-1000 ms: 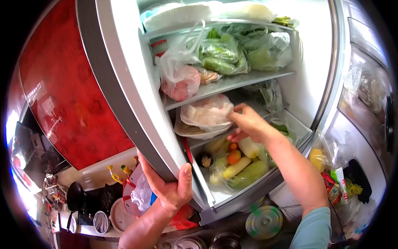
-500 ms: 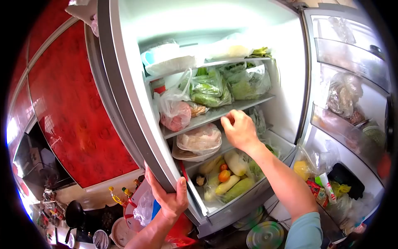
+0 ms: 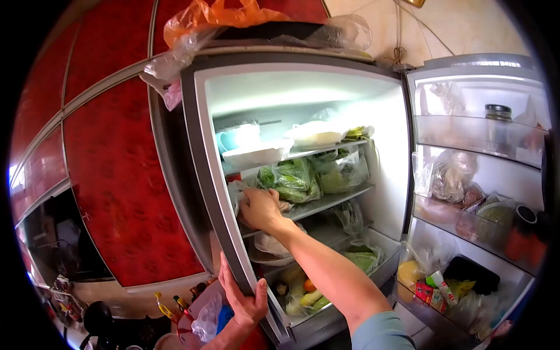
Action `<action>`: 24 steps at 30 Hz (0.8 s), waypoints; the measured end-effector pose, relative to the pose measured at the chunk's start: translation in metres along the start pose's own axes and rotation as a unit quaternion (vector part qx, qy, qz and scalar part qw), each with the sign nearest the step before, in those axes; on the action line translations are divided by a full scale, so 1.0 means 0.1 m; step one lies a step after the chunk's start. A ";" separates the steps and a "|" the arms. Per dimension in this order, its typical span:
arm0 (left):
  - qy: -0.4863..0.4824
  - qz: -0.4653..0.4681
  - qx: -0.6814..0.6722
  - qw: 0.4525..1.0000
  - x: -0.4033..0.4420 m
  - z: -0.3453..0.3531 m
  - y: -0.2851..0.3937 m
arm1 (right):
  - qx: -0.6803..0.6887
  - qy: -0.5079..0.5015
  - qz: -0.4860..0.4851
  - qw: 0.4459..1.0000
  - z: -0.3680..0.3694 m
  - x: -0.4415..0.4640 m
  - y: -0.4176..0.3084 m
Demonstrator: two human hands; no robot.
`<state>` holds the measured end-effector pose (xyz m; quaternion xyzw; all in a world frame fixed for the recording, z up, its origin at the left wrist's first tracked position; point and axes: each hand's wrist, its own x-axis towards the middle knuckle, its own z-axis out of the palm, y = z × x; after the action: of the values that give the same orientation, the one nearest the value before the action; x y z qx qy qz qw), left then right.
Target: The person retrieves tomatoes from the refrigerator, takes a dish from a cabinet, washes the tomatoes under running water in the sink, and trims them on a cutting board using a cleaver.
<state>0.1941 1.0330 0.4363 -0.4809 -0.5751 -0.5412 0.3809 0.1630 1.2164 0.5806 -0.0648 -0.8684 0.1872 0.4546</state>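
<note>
My right hand reaches into the open refrigerator at the left end of the middle shelf. Its fingers curl onto a clear plastic bag, mostly hidden behind the hand; the same bag showed pink contents earlier. Just right of it lie bagged green vegetables. Below, another bag sits on the lower shelf, partly covered by my wrist. My left hand rests against the refrigerator's left front edge, thumb apart and fingers stretched along the side.
A pulled-out drawer holds several vegetables. The open door on the right carries jars, bags and packets. Bowls stand on the top shelf. Red cabinets stand left; an orange bag lies on top.
My right hand has moved left from in front of the shelf's middle to the bag at its left end. The view has tilted upward, showing the refrigerator's top. My left hand stays at the edge.
</note>
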 end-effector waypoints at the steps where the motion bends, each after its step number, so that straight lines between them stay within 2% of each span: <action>1: 0.002 0.007 -0.004 1.000 0.00 0.00 0.00 | 0.010 0.051 -0.021 0.998 0.04 -0.03 0.03; 8: 0.012 0.032 0.003 0.999 0.05 -0.02 0.06 | 0.108 0.158 -0.014 0.981 0.00 -0.09 0.27; 9: 0.011 0.038 0.001 0.999 0.05 -0.02 0.04 | 0.141 0.167 0.024 0.975 -0.18 -0.17 0.12; 10: 0.010 0.036 0.001 0.999 0.06 -0.02 0.05 | 0.241 0.152 0.076 0.955 -0.22 -0.14 0.16; 12: 0.007 0.031 0.004 0.999 0.07 -0.03 0.08 | 0.383 0.228 0.081 0.891 -0.18 -0.06 0.28; 14: 0.009 0.039 0.005 0.999 0.09 -0.03 0.07 | 0.435 0.294 0.054 0.849 -0.10 0.05 0.56; 16: 0.010 0.044 0.004 0.999 0.08 -0.03 0.07 | 0.526 0.343 0.072 0.775 -0.10 0.12 0.68; 18: 0.011 0.043 0.006 0.999 0.07 -0.02 0.04 | 0.577 0.346 0.123 0.730 -0.24 0.11 0.67; 19: 0.010 0.041 0.009 0.999 0.07 -0.02 0.04 | 0.638 0.350 0.117 0.676 -0.32 0.08 0.56; 20: 0.010 0.040 0.013 0.999 0.06 -0.02 0.03 | 0.649 0.357 0.154 0.653 -0.38 0.11 0.60; 22: 0.007 0.036 0.010 0.999 0.07 -0.02 0.03 | 0.692 0.396 0.154 0.583 -0.61 0.03 0.45; 24: 0.009 0.036 0.009 0.999 0.06 -0.01 0.02 | 0.703 0.429 0.140 0.550 -0.66 0.08 0.67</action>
<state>0.1946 1.0327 0.4429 -0.4930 -0.5590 -0.5264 0.4092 0.2077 1.2981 0.5953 0.0820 -0.1414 0.7489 0.6422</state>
